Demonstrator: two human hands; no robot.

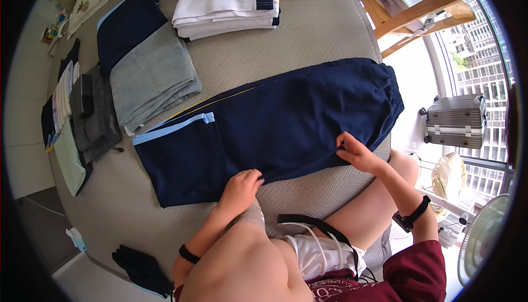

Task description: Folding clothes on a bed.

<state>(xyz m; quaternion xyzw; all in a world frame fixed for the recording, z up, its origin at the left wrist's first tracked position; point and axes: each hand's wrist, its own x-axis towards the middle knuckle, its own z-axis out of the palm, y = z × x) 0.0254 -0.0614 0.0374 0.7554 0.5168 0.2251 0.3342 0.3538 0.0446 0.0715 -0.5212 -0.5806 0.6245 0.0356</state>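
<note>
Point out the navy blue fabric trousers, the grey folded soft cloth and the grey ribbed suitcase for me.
Navy blue fabric trousers (278,119): head view, midway along their length.
Grey folded soft cloth (155,73): head view, on its upper face.
Grey ribbed suitcase (456,119): head view, middle of its shell.

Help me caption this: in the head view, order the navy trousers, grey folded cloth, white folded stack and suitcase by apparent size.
1. Navy trousers
2. Grey folded cloth and white folded stack: too alike to rank
3. Suitcase
</note>
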